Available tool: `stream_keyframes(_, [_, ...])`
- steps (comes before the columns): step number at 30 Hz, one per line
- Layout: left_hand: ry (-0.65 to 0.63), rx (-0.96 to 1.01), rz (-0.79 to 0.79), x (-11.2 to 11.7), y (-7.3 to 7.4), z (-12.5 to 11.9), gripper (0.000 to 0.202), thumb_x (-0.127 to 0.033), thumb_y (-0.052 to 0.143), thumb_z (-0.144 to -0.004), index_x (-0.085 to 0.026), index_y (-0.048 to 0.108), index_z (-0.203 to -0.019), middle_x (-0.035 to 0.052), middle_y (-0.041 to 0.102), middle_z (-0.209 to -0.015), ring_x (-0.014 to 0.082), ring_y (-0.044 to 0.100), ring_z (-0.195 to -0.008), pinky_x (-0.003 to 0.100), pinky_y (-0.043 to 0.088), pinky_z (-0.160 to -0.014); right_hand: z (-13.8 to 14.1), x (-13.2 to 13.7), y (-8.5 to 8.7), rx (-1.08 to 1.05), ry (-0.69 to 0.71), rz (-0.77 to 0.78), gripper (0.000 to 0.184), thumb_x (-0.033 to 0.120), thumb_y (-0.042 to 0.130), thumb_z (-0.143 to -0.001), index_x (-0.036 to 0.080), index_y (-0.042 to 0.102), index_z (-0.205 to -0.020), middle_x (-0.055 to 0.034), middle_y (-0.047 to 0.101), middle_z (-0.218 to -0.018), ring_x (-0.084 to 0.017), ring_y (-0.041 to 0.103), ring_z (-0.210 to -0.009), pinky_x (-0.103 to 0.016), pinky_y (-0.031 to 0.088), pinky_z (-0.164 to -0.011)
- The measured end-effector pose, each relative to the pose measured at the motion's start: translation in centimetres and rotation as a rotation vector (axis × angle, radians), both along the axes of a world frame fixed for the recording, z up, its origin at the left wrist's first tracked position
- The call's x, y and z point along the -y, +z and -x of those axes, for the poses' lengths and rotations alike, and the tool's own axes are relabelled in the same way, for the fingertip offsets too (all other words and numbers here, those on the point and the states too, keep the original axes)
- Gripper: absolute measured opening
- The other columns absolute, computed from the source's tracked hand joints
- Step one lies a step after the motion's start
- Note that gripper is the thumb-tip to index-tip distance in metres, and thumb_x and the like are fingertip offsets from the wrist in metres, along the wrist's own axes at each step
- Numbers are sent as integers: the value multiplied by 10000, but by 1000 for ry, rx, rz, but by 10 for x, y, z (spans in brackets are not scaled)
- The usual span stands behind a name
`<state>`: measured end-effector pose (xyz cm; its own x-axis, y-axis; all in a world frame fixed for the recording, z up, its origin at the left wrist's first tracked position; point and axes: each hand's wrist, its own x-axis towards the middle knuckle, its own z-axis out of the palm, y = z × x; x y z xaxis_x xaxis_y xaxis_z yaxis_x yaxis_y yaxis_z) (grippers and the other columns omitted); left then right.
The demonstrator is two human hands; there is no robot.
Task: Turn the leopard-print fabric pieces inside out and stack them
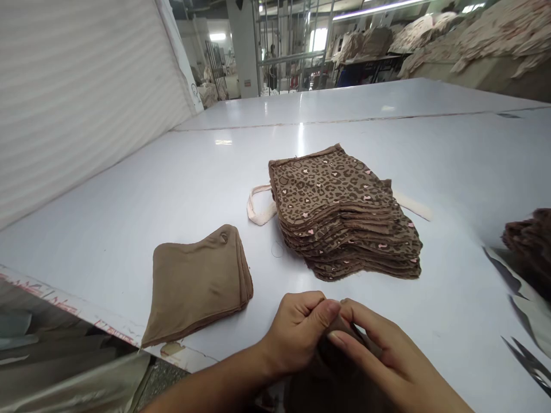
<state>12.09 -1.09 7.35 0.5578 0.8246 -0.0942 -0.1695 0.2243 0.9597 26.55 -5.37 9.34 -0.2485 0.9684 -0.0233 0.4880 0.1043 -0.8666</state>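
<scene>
Both hands meet at the table's near edge over a dark brown fabric piece (pixel 340 384). My left hand (pixel 297 327) is closed, its thumb and curled fingers pinching the top of the cloth. Close against it, my right hand (pixel 383 344) grips the same cloth between thumb and fingers. Most of that piece hangs below, in shadow. Beyond the hands lies a stack of leopard-print fabric pieces (pixel 331 183) with pink spots. A pale strip (pixel 258 215) sticks out from under its left side. To the left sits a smaller stack of plain brown fabric pieces (pixel 193 275).
Scissors (pixel 531 364) lie at the right edge, near a dark brown fluffy bundle (pixel 529 246) and some paper scraps (pixel 527 310). A large white quilted sheet (pixel 86 86) rises at the left. Heaps of cloth (pixel 499 40) stand behind the white table (pixel 206 166).
</scene>
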Motion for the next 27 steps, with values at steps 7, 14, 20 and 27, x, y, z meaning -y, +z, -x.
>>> stream_keyframes(7, [-157, 91, 22, -11, 10, 15, 307, -421, 655, -757, -124, 580, -773, 9, 528, -678, 100, 462, -613, 219, 374, -605, -2, 4, 3, 121, -166, -130, 223, 387, 519, -856, 236, 452, -706, 43, 433, -619, -128, 465, -561, -234, 429, -525])
stream_keyframes(14, [-150, -12, -99, -15, 13, 17, 247, -243, 751, -657, -133, 608, -825, 10, 543, -757, 119, 470, -709, 223, 373, -670, -20, -2, 9, 99, 1, -162, 146, 312, 513, -876, 279, 654, -885, -7, 554, -730, -153, 586, -688, -236, 510, -600])
stream_keyframes(20, [-343, -211, -108, -15, 4, 19, 262, -305, 687, -717, -140, 641, -915, 17, 558, -800, 156, 494, -764, 247, 401, -704, -29, -1, 12, 115, -148, -295, 168, 319, 515, -871, 310, 614, -1006, -18, 608, -971, -173, 614, -885, -214, 534, -714])
stream_keyframes(27, [-267, -141, 55, -23, 18, 34, 247, -300, 703, -714, -113, 617, -850, 7, 539, -727, 112, 474, -675, 219, 382, -632, -75, 12, 16, 60, -462, -138, 335, 523, 582, -770, 354, 659, -1049, -6, 707, -957, -223, 669, -869, -210, 565, -685])
